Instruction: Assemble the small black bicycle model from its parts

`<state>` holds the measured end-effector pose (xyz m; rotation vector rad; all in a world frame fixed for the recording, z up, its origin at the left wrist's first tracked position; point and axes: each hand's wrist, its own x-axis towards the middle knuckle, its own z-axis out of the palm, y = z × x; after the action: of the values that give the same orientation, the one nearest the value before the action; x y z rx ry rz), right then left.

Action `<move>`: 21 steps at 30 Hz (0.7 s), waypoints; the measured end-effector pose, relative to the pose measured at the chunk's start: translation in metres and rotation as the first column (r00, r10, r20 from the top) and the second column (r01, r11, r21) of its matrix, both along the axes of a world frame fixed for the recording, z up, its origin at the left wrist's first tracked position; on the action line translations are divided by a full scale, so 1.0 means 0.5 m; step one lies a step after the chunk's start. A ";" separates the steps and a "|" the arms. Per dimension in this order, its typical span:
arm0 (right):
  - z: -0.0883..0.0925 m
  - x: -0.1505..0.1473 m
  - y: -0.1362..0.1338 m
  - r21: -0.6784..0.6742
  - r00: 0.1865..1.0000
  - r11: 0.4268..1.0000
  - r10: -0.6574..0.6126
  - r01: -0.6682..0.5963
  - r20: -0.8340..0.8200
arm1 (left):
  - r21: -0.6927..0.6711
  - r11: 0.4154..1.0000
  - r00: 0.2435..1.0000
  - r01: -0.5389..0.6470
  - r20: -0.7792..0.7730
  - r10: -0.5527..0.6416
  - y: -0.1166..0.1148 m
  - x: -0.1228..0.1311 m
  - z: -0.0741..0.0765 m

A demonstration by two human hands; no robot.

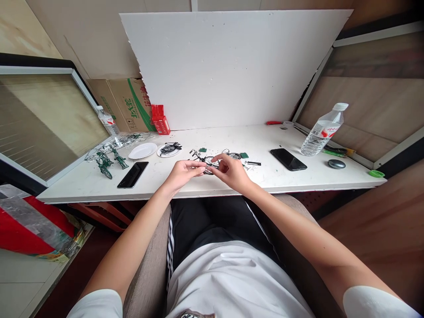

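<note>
A small black model bicycle [209, 160] with thin spoked wheels is between my two hands, just above the white table. My left hand [183, 176] is closed, its thumb and fingers pinching the bicycle from the left. From the other side my right hand [233, 172] grips it, index finger curled toward the thumb. The fingers hide much of the frame, and any tiny part between the fingertips is too small to make out. Behind the hands lie small green pieces [244, 155] and another black wheel [235, 155]. A short black strip [254, 163] is right of my right hand.
Left on the table [159, 185] are a black phone [133, 175], a white plate [143, 151], a plate of black parts [170, 149] and green model parts [105, 163]. Right are another phone [288, 159], a water bottle [323, 130] and a grey mouse [336, 164]. A white board [232, 66] stands behind.
</note>
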<state>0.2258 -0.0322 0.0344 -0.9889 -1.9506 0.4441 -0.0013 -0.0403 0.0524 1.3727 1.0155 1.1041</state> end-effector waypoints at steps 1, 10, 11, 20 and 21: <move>-0.001 0.000 0.001 0.006 1.000 1.000 -0.002 0.002 0.002 | 0.004 1.000 1.000 0.002 0.000 -0.002 0.000 0.000 0.000; -0.004 0.002 0.004 0.036 1.000 0.999 0.011 -0.011 0.018 | 0.041 0.999 1.000 0.003 -0.011 -0.002 -0.004 0.003 0.001; -0.004 0.002 0.004 0.038 1.000 0.999 0.011 -0.012 0.019 | 0.046 0.999 1.000 0.002 -0.014 -0.001 -0.003 0.003 0.000; -0.015 0.007 0.016 0.060 0.998 0.998 0.017 -0.021 0.058 | 0.058 0.998 0.999 -0.030 -0.021 0.032 0.004 0.008 -0.017; -0.017 0.007 0.018 0.066 0.998 0.998 0.020 -0.024 0.060 | 0.056 0.998 0.999 -0.034 -0.022 0.036 0.005 0.008 -0.018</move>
<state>0.2295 -0.0230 0.0261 -0.9491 -2.0180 0.3631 0.0027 -0.0381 0.0432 1.4195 1.0359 1.1521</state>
